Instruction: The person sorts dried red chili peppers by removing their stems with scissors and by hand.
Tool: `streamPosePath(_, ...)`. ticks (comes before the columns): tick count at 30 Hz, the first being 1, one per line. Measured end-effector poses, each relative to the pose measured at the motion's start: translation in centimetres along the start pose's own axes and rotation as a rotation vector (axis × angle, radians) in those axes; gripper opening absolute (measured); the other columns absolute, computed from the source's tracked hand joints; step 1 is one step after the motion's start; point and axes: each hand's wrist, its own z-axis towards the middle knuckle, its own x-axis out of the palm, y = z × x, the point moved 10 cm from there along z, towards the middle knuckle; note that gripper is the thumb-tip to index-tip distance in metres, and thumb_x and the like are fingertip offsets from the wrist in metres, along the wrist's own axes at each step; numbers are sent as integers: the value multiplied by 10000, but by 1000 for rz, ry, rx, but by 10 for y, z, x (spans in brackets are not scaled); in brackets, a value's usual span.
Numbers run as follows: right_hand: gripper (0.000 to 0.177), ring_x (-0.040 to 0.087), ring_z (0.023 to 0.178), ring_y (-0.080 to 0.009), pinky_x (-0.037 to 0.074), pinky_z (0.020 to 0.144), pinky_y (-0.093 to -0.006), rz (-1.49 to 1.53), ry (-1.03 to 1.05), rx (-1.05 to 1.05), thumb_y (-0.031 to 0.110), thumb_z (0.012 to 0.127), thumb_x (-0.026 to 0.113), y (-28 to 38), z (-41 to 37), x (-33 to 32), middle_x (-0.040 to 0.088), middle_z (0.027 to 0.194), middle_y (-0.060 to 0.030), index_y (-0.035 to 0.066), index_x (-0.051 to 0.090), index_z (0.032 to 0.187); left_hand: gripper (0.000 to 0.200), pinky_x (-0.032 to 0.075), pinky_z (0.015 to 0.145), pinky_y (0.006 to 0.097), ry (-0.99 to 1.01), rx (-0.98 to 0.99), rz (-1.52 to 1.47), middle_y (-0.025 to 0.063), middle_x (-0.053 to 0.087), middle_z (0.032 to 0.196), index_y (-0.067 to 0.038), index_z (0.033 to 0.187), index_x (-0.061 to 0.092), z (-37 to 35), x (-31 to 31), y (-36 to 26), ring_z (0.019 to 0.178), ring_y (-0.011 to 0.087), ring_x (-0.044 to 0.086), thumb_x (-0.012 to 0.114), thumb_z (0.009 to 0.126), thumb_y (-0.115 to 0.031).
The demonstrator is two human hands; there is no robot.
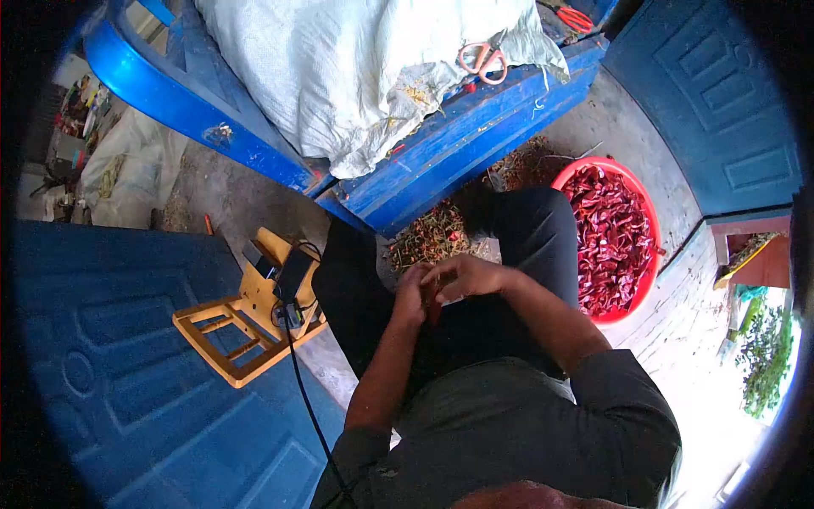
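Note:
My left hand (411,292) is closed, held over my lap, with a dark red dried chili (435,310) showing at its fingers. Right beside it, my right hand (471,277) has its fingers curled in toward the left fingertips. What the right fingers pinch, if anything, is hidden; a small pale patch shows beneath them. On the floor just beyond my hands lies a heap of chili stems and scraps (431,236). A red basin (654,246) full of dried red chilies (609,233) stands to the right of my knee.
In front of me, a blue wooden bench (475,148) carries a large white woven sack (322,68), pink-handled scissors (483,64) and red-handled scissors (575,19). A wooden chair (233,339) with a black device and cable is at my left. Blue doors (127,339) flank the space.

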Motion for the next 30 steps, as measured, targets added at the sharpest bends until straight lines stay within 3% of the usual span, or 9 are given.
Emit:
streamPosePath(5,375,662,957,-157,529,826,-315,-178,-159,-238,70,829,795,12,7,5,638,1190,-87,74,698,1192,169,565,717,367,-28,-33,-204,81,611,907,-62,1007,608,-2,-3,2,832,213,653,494,1003,-186)
streamPosePath(12,341,675,937,-185,533,808,-341,-181,-63,-198,107,834,790,9,10,13,677,1096,-94,79,701,1162,219,511,676,353,-80,-58,-67,84,608,905,-53,985,622,-5,-11,2,785,205,605,485,998,-224)
streamPosePath(15,347,680,902,-223,531,800,-371,-352,-83,-287,156,828,797,22,7,12,693,1046,-93,89,698,1154,253,500,658,360,-118,-94,-53,79,603,902,-53,1010,625,-5,-17,12,762,202,589,469,1004,-252)
streamPosePath(18,355,682,886,-285,531,798,-411,-526,-95,-164,240,827,784,7,13,12,696,1039,-112,106,697,1144,306,518,660,375,-157,-159,36,80,622,933,-56,1083,620,-5,-29,21,776,206,607,453,1013,-302)
streamPosePath(20,345,681,889,-314,537,784,-436,-753,-351,-154,277,807,770,0,13,1,691,1014,-136,105,700,1098,337,534,668,380,-173,-203,139,83,639,960,-60,1125,615,-3,-33,26,795,209,627,447,1017,-331)
streamPosePath(21,345,681,889,-314,537,784,-436,-754,-353,-156,277,807,770,-5,15,6,691,1014,-136,105,700,1098,362,548,678,383,-142,-180,97,86,651,988,-63,1154,608,1,-30,27,812,212,645,445,1018,-356)
streamPosePath(23,349,678,882,-344,543,765,-457,-736,-599,-32,298,779,761,-12,9,-11,685,985,-143,102,699,1060,389,562,688,386,-109,-154,53,90,662,1015,-66,1182,600,-1,-15,19,829,214,664,442,1019,-381)
streamPosePath(26,316,685,845,-334,552,740,-444,-690,-750,-36,263,762,762,-13,5,-19,682,936,-137,88,702,1018,393,574,737,386,-107,-122,60,87,672,1031,-75,1195,603,-3,-9,14,862,212,680,440,1022,-388)
streamPosePath(30,300,691,823,-321,555,740,-428,-531,-768,27,261,762,762,-27,8,-29,686,902,-132,73,706,988,381,563,669,357,-84,-122,141,64,679,996,-88,1181,620,3,-9,11,795,177,667,448,1020,-387)
